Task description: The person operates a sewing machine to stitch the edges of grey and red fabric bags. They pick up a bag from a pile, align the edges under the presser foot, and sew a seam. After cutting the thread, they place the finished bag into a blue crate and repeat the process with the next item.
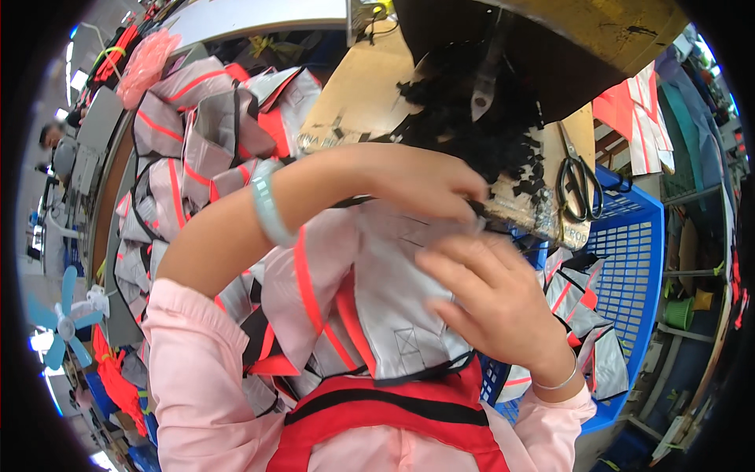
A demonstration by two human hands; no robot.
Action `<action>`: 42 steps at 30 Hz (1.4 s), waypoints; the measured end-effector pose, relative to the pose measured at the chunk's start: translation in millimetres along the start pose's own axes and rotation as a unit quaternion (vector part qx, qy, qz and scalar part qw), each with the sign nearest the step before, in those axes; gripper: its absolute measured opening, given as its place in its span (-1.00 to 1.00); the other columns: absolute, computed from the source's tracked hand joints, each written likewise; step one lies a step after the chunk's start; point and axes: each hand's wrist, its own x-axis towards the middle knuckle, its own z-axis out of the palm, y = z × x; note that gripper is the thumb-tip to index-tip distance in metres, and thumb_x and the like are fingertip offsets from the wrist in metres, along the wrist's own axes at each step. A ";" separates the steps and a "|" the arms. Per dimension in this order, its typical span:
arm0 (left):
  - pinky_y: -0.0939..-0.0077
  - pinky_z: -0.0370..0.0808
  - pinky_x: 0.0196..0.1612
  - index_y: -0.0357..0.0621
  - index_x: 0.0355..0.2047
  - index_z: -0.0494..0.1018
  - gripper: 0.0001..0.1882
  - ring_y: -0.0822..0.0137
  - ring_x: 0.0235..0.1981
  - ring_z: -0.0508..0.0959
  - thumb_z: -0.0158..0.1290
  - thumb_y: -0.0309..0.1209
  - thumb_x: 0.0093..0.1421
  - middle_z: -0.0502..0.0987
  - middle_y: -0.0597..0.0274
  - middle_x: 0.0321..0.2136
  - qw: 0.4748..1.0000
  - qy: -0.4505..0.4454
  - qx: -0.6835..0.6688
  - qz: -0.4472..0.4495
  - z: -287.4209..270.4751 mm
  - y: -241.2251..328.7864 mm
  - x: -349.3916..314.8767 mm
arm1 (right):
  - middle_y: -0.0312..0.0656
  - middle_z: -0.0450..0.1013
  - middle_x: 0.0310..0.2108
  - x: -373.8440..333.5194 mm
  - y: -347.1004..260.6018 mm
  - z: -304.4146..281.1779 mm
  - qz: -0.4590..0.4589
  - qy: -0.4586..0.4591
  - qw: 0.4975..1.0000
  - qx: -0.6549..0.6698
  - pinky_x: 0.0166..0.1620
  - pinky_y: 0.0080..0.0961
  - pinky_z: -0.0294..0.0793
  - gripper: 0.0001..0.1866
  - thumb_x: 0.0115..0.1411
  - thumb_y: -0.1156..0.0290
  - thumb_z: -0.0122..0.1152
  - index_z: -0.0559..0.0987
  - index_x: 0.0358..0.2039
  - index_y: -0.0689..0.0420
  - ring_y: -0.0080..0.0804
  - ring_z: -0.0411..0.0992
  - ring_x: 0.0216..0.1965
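Fingers of the left hand [429, 182]: bent at the upper edge of a grey fabric piece [401, 291]; grip cannot be told. Fingers of the right hand [495, 295]: parted, blurred, over its right side; contact unclear. Blue plastic basket [657, 271]: to the right. Grey fabric piece: red-striped, beneath both hands. Scissors [572, 157]: black-handled, beyond the right hand.

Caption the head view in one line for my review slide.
Left hand and right hand at a grey fabric piece, with black-handled scissors and a blue basket to the right.
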 end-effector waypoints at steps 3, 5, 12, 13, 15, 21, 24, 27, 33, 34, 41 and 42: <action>0.38 0.38 -0.03 -0.21 0.03 0.41 -0.53 0.19 -0.11 0.50 -0.02 -0.19 0.19 0.54 0.05 -0.16 0.996 -0.090 0.022 -0.009 12.6 25.0 27.4 | -0.01 0.38 0.01 5.3 -17.9 22.4 0.011 -0.036 0.980 -0.197 0.03 -0.24 0.36 -0.45 -0.03 0.49 0.14 0.44 0.05 0.29 -0.09 0.39 -0.06; 0.39 0.38 -0.05 -0.17 0.01 0.44 -0.56 0.21 -0.12 0.51 -0.05 -0.26 0.15 0.55 0.08 -0.18 0.994 -0.101 0.014 -0.045 20.7 27.7 35.6 | 0.09 0.31 0.08 6.2 -21.2 39.0 0.039 -0.058 0.963 -0.260 0.08 -0.20 0.30 -0.44 0.06 0.52 -0.04 0.35 0.14 0.34 -0.07 0.38 -0.03; 0.41 0.37 -0.06 -0.14 -0.01 0.47 -0.58 0.27 -0.16 0.52 -0.03 -0.25 0.16 0.57 0.16 -0.19 0.994 -0.098 0.035 0.014 25.4 32.4 31.9 | 0.04 0.37 -0.01 8.1 -10.6 78.9 0.134 0.018 0.954 -0.267 -0.04 -0.24 0.35 -0.54 0.01 0.50 0.01 0.48 -0.01 0.30 -0.09 0.40 -0.10; 0.41 0.37 -0.05 -0.15 -0.02 0.48 -0.59 0.27 -0.15 0.52 -0.03 -0.23 0.17 0.57 0.16 -0.19 0.996 -0.084 0.016 0.010 27.1 30.6 27.7 | 0.02 0.37 -0.02 9.5 -11.6 78.8 0.120 0.023 0.958 -0.258 -0.05 -0.24 0.36 -0.59 0.00 0.49 0.02 0.49 -0.08 0.28 -0.09 0.40 -0.11; 0.43 0.36 -0.03 -0.16 -0.06 0.49 -0.60 0.28 -0.13 0.51 -0.04 -0.20 0.19 0.57 0.17 -0.20 0.998 -0.058 -0.022 0.004 30.0 25.7 19.5 | -0.01 0.38 -0.05 10.8 -10.8 76.8 0.096 0.030 0.966 -0.240 -0.07 -0.25 0.38 -0.70 -0.01 0.49 0.03 0.52 -0.21 0.23 -0.10 0.41 -0.15; 0.34 0.42 0.02 -0.25 -0.04 0.44 -0.56 0.09 -0.08 0.54 -0.04 -0.15 0.25 0.55 -0.02 -0.14 0.949 0.288 0.021 0.125 58.9 -28.3 -46.9 | -0.08 0.48 -0.29 -15.6 13.8 72.3 0.152 0.075 0.976 -0.137 -0.21 -0.25 0.40 -0.91 0.12 0.45 0.08 0.50 -0.34 0.13 -0.09 0.45 -0.33; 0.28 0.47 -0.09 -0.29 -0.13 0.50 -0.53 0.00 -0.18 0.59 0.10 -0.12 0.15 0.59 -0.07 -0.24 0.955 0.274 0.062 -0.093 106.4 -32.3 -84.4 | -0.17 0.49 -0.52 -33.8 19.5 72.8 0.212 0.134 0.966 -0.060 -0.30 -0.29 0.40 -0.93 0.15 0.42 0.12 0.51 -0.34 0.09 -0.18 0.48 -0.46; 0.43 0.48 -0.21 -0.30 -0.22 0.52 -0.63 0.25 -0.31 0.59 0.18 -0.23 0.11 0.60 0.04 -0.36 0.949 0.311 -0.011 -0.059 109.8 -21.5 -90.4 | -0.12 0.49 -0.53 -43.7 22.1 66.4 0.201 0.128 0.971 0.005 -0.40 -0.27 0.41 -0.93 0.18 0.41 0.14 0.52 -0.35 0.11 -0.14 0.49 -0.49; 0.61 0.42 -0.25 -0.33 -0.32 0.52 -0.68 0.50 -0.39 0.48 0.28 -0.33 0.04 0.54 0.28 -0.46 0.954 0.296 -0.038 0.035 33.1 18.0 -85.7 | -0.04 0.46 -0.56 -12.9 19.9 -13.8 0.229 0.129 0.960 0.098 -0.45 -0.36 0.39 -0.86 0.17 0.40 0.12 0.54 -0.38 0.20 -0.10 0.45 -0.54; 0.61 0.42 -0.24 -0.34 -0.32 0.52 -0.68 0.50 -0.38 0.48 0.28 -0.33 0.04 0.54 0.28 -0.46 0.956 0.289 -0.041 0.029 23.0 20.0 -80.5 | -0.03 0.45 -0.56 -7.7 26.9 -19.8 0.242 0.113 0.959 0.090 -0.44 -0.37 0.38 -0.85 0.17 0.38 0.11 0.55 -0.37 0.20 -0.10 0.45 -0.54; 0.49 0.42 -0.07 -0.39 -0.17 0.52 -0.39 0.26 -0.18 0.55 0.26 -0.05 -0.03 0.59 0.01 -0.27 0.967 0.248 0.049 -0.039 -18.2 -26.3 -39.5 | 0.05 0.45 -0.54 19.3 75.3 -17.1 0.266 0.052 0.957 0.105 -0.38 -0.31 0.38 -0.78 0.20 0.33 0.07 0.55 -0.33 0.24 -0.02 0.43 -0.50; 0.49 0.42 -0.07 -0.40 -0.16 0.52 -0.38 0.25 -0.17 0.55 0.26 -0.04 -0.03 0.59 0.01 -0.25 0.968 0.241 0.053 -0.042 -24.4 -30.0 -37.3 | 0.05 0.45 -0.54 23.8 79.0 -18.7 0.266 0.036 0.958 0.099 -0.38 -0.30 0.38 -0.78 0.20 0.33 0.07 0.55 -0.32 0.23 -0.02 0.43 -0.50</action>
